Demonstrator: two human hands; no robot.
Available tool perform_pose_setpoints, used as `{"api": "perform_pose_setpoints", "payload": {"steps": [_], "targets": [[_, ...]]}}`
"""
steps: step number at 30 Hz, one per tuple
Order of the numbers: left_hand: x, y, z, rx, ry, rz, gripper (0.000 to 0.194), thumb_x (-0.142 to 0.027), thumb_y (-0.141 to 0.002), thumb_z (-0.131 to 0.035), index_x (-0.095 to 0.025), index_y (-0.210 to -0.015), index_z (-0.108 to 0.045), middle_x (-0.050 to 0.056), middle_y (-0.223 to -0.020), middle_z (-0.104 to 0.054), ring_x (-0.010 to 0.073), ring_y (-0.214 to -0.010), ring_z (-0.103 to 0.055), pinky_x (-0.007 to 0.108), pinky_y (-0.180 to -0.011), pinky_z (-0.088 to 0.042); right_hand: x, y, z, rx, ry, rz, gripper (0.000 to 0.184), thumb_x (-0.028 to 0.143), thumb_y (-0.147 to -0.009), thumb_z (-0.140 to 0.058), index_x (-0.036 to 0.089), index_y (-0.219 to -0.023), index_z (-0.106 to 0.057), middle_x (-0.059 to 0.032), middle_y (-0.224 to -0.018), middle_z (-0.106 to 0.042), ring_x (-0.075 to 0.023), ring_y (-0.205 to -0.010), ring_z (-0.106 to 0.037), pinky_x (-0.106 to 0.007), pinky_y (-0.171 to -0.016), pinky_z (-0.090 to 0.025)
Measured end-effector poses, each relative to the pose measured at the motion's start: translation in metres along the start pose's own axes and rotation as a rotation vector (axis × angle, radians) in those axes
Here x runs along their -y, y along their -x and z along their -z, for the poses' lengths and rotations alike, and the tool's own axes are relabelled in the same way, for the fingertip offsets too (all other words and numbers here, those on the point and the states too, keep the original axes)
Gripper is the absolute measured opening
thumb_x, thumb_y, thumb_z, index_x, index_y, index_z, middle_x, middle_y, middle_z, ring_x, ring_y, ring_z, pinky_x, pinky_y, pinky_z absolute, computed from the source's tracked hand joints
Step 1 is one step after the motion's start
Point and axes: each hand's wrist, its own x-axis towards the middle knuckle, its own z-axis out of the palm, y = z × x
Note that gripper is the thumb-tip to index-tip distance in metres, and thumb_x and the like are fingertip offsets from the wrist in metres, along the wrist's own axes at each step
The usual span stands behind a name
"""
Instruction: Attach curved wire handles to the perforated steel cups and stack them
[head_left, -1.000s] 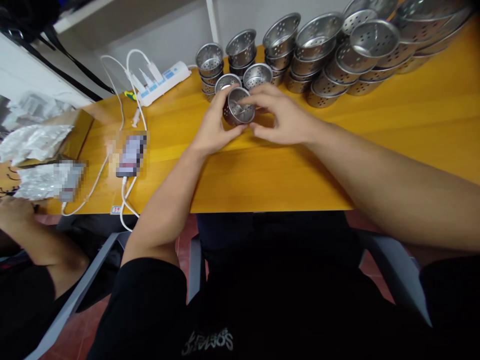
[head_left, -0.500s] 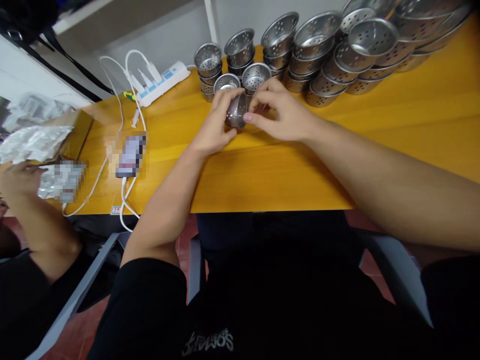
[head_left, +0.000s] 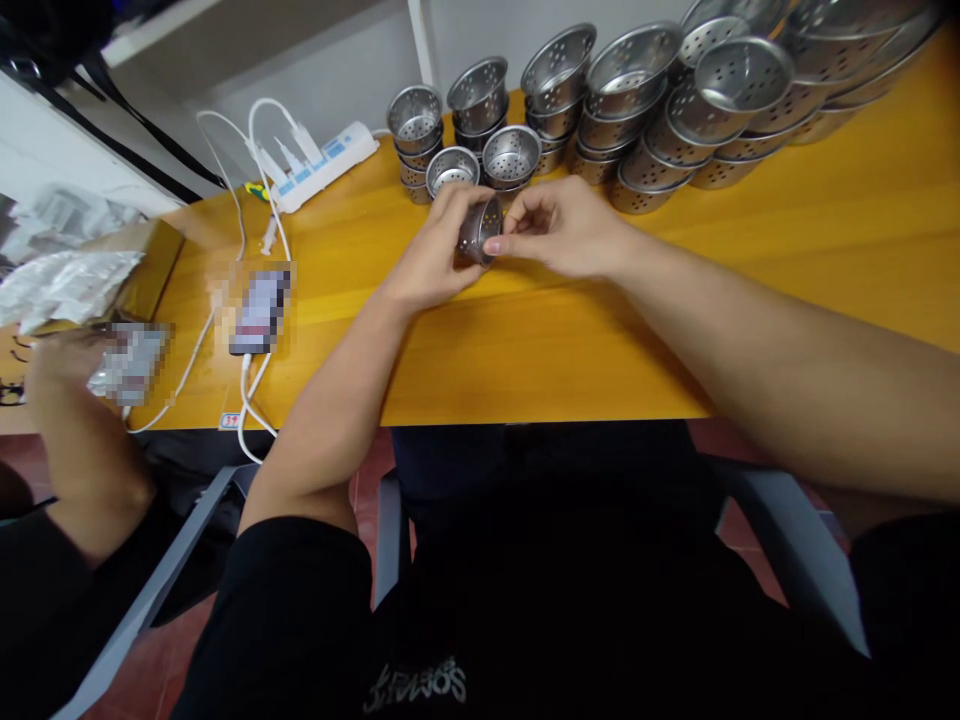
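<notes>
Just above the table, a small perforated metal cup (head_left: pixel 475 235) is tilted on its side, its rim turned toward the right. My left hand (head_left: pixel 431 248) is wrapped round the cup from the left. My right hand (head_left: pixel 559 228) pinches at the cup's rim with thumb and fingers; the fingertips are partly hidden behind the rim. Right behind my hands stand two short stacks of like cups, one topped by a small perforated cup (head_left: pixel 452 172) and the other by a slightly wider one (head_left: pixel 511 155).
Stacks of perforated metal cups (head_left: pixel 626 75) line the table's back, larger toward the right. On the left lie a phone (head_left: pixel 261 308) with white cables and a power strip (head_left: pixel 327 168). A co-worker's arm (head_left: pixel 94 450) reaches beside plastic bags (head_left: pixel 71 285) at far left.
The cup has turned slightly in my hands, and my left thumb has closed in under it. My right hand has shifted a little. The co-worker's hand at far left has moved right.
</notes>
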Motion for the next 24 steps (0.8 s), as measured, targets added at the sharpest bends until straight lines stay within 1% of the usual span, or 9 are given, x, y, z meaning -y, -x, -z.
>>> {"api": "perform_pose_setpoints", "payload": {"steps": [2,5,7,11,13,14,18,21,24], "targets": [[0.000,0.000,0.000,-0.002,0.001,-0.008,0.086,-0.076,-0.101,-0.105,-0.039,-0.170,-0.067,0.016,-0.180,-0.071,0.0520,-0.176,-0.068,0.074,-0.158,-0.052,0.002,0.001,0.002,0.000,0.015,-0.010,0.071,0.107,-0.081,-0.109,0.043,-0.089,-0.079,-0.0022,-0.093,-0.086,-0.0442,-0.115,-0.078,-0.071,-0.103,-0.069],[-0.001,0.000,0.002,0.008,-0.008,-0.022,0.088,-0.079,-0.102,-0.104,-0.039,-0.170,-0.065,0.016,-0.179,-0.071,0.0522,-0.173,-0.070,0.074,-0.156,-0.054,0.006,0.002,0.004,0.001,0.038,-0.007,0.065,0.099,-0.085,-0.111,0.042,-0.088,-0.080,-0.0038,-0.094,-0.085,-0.0457,-0.117,-0.078,-0.070,-0.103,-0.067],[-0.002,0.000,0.005,0.025,-0.020,-0.023,0.086,-0.079,-0.104,-0.102,-0.039,-0.170,-0.065,0.017,-0.177,-0.072,0.0520,-0.173,-0.070,0.074,-0.154,-0.057,0.009,0.002,0.003,0.007,0.047,0.000,0.066,0.101,-0.085,-0.110,0.041,-0.087,-0.080,-0.0041,-0.093,-0.085,-0.0439,-0.112,-0.076,-0.069,-0.101,-0.067],[-0.003,-0.002,0.009,0.039,-0.027,-0.022,0.083,-0.078,-0.102,-0.104,-0.039,-0.164,-0.067,0.017,-0.174,-0.074,0.0520,-0.170,-0.072,0.074,-0.150,-0.061,0.015,0.002,-0.001,-0.014,0.104,0.026,0.075,0.111,-0.083,-0.103,0.040,-0.083,-0.079,-0.0050,-0.087,-0.082,-0.0389,-0.094,-0.072,-0.067,-0.094,-0.067],[-0.003,-0.002,0.012,0.032,-0.020,-0.021,0.082,-0.081,-0.101,-0.104,-0.040,-0.162,-0.068,0.016,-0.173,-0.075,0.0513,-0.168,-0.073,0.074,-0.149,-0.061,0.017,0.002,-0.002,-0.028,0.117,0.030,0.079,0.114,-0.080,-0.100,0.039,-0.083,-0.079,-0.0073,-0.088,-0.082,-0.0394,-0.091,-0.072,-0.068,-0.092,-0.066],[-0.003,-0.001,0.014,0.027,-0.010,-0.018,0.084,-0.084,-0.100,-0.104,-0.040,-0.162,-0.068,0.015,-0.173,-0.076,0.0510,-0.168,-0.073,0.075,-0.149,-0.061,0.017,0.002,-0.001,-0.026,0.111,0.027,0.080,0.116,-0.079,-0.100,0.038,-0.084,-0.079,-0.0085,-0.090,-0.083,-0.0409,-0.092,-0.074,-0.069,-0.093,-0.066],[0.000,0.006,0.022,0.021,0.061,0.008,0.100,-0.101,-0.094,-0.101,-0.040,-0.164,-0.068,0.013,-0.170,-0.080,0.0508,-0.166,-0.074,0.077,-0.147,-0.062,0.014,0.003,0.010,0.063,0.027,0.030,0.083,0.118,-0.074,-0.104,0.039,-0.093,-0.084,-0.0101,-0.106,-0.090,-0.0469,-0.108,-0.081,-0.076,-0.105,-0.069],[0.000,0.010,0.026,0.035,0.063,0.025,0.101,-0.098,-0.093,-0.106,-0.036,-0.163,-0.068,0.015,-0.168,-0.081,0.0500,-0.162,-0.078,0.072,-0.143,-0.065,0.014,0.006,0.015,0.113,-0.018,0.084,0.078,0.114,-0.075,-0.108,0.040,-0.092,-0.089,-0.0107,-0.115,-0.090,-0.0443,-0.110,-0.082,-0.077,-0.114,-0.071],[-0.003,0.011,0.023,0.036,0.045,0.030,0.095,-0.090,-0.094,-0.110,-0.035,-0.160,-0.069,0.016,-0.167,-0.081,0.0487,-0.162,-0.079,0.068,-0.143,-0.066,0.017,0.010,0.012,0.107,0.000,0.147,0.065,0.105,-0.081,-0.112,0.044,-0.092,-0.092,-0.0096,-0.130,-0.087,-0.0434,-0.117,-0.082,-0.077,-0.121,-0.073]]}}
